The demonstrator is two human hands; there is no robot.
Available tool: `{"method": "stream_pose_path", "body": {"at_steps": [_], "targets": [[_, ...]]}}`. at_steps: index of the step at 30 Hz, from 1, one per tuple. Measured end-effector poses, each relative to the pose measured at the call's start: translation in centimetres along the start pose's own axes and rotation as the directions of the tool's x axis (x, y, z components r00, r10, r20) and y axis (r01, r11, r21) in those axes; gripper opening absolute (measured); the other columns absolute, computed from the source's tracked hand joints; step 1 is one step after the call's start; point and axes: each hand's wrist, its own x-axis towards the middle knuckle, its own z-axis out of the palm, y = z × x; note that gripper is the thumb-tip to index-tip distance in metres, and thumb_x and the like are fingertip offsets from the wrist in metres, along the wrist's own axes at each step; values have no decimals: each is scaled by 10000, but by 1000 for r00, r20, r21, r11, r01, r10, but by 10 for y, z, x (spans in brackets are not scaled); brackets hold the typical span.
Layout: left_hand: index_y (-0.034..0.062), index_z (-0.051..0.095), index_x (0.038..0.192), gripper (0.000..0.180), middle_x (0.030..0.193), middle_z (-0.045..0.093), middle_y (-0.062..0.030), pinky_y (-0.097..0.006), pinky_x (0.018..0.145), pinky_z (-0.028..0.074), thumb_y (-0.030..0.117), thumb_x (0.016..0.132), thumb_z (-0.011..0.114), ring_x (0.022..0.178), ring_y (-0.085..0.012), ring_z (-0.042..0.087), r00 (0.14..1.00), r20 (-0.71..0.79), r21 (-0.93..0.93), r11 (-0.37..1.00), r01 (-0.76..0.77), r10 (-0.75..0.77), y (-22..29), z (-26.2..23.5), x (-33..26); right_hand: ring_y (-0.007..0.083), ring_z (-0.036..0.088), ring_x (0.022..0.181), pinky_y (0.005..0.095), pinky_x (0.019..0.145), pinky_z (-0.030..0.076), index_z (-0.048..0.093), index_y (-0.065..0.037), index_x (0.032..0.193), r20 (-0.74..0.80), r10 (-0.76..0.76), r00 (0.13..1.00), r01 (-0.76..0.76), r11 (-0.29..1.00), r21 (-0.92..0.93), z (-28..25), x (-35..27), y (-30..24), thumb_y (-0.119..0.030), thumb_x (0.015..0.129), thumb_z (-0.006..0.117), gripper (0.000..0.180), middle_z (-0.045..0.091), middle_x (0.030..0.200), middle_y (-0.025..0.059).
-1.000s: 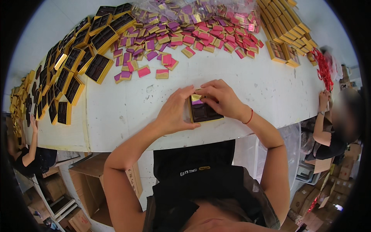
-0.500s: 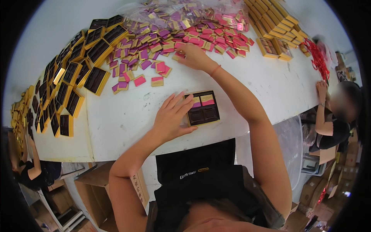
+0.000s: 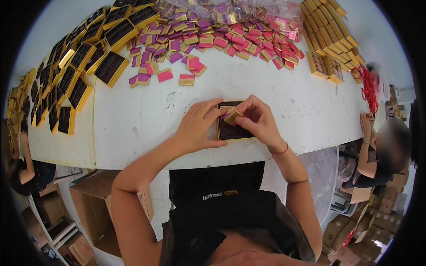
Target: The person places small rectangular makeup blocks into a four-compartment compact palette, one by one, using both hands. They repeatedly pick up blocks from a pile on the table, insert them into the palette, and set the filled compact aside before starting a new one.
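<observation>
In front of me on the white table lies a shallow gold-edged box with a dark compartment tray inside. My left hand steadies its left side, with the thumb at the near edge and the fingers at the far edge. Over the box, my right hand pinches a small gold-wrapped piece, held at a tilt. Another wrapped piece shows partly beneath the fingers in the far row; my right hand hides the box's right side.
Beyond the box spreads a heap of pink, purple and gold wrapped pieces, partly under clear plastic. Boxes with dark trays are piled at left, and gold boxes stacked at far right. Co-workers sit at both sides; a cardboard box stands below.
My right hand has come back from the heap to the box, carrying a wrapped piece. My left hand stays at the box's left side. The whole view has shifted slightly.
</observation>
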Motion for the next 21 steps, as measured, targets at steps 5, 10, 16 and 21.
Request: {"method": "stream_pose_path", "body": {"at_steps": [5, 10, 16, 21], "targets": [[116, 545, 1292, 799, 1473, 440, -92, -451, 1077, 389, 341, 618, 910, 1312, -325, 454, 1000, -10, -4, 1000, 25, -25, -1, -1, -3, 170, 631, 915, 325, 828, 484, 622, -53, 1049, -120, -186, 975, 125, 912, -391, 28, -11, 0, 14, 828, 712, 248, 653, 943, 65], [125, 540, 1304, 810, 1482, 429, -87, -448, 1078, 391, 332, 616, 913, 1315, -332, 449, 999, -6, -7, 999, 31, -31, -2, 2, -4, 263, 565, 952, 403, 855, 387, 701, -81, 991, 91, -349, 933, 273, 520, -809, 14, -20, 1, -59, 743, 789, 264, 637, 939, 54], [94, 601, 1210, 673, 1351, 530, -84, -464, 1067, 414, 312, 639, 883, 1265, -321, 494, 977, -110, 83, 981, -173, 181, -1, 8, -6, 221, 585, 954, 358, 877, 380, 724, -108, 865, 214, -442, 871, 361, 281, -889, 10, -11, -7, -68, 706, 832, 196, 641, 993, 15], [44, 677, 1137, 526, 1201, 650, -85, -474, 1041, 446, 278, 695, 841, 1221, -269, 570, 959, -98, 340, 915, -220, 267, 15, 11, -14, 230, 596, 960, 365, 880, 405, 714, -95, 852, 339, -393, 855, 465, 291, -836, 4, 16, -38, -35, 725, 809, 170, 647, 964, 26]]}}
